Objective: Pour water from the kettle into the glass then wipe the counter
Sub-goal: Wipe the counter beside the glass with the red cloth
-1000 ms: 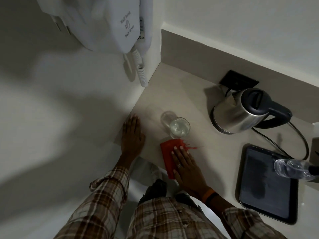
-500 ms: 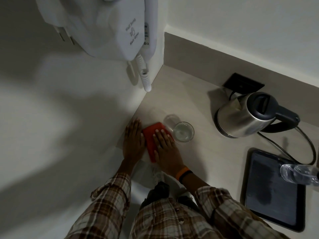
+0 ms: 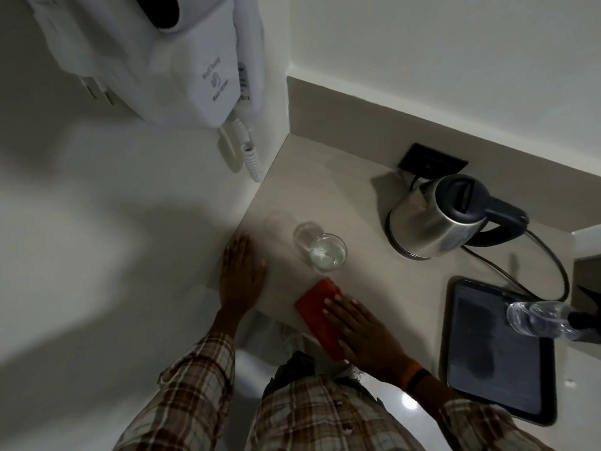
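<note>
A clear glass with water in it stands on the beige counter. A steel kettle with a black lid and handle sits on its base at the back right. My right hand lies flat on a red cloth near the counter's front edge, just below the glass. My left hand rests flat, fingers spread, on the counter's left corner, holding nothing.
A dark tray lies at the right with a plastic water bottle on its far edge. The kettle's black cord loops to a wall socket. A white wall-mounted hair dryer hangs above the left corner.
My right hand has slid the red cloth from beside my left hand back to the right, below the glass. The left hand has stayed in place.
</note>
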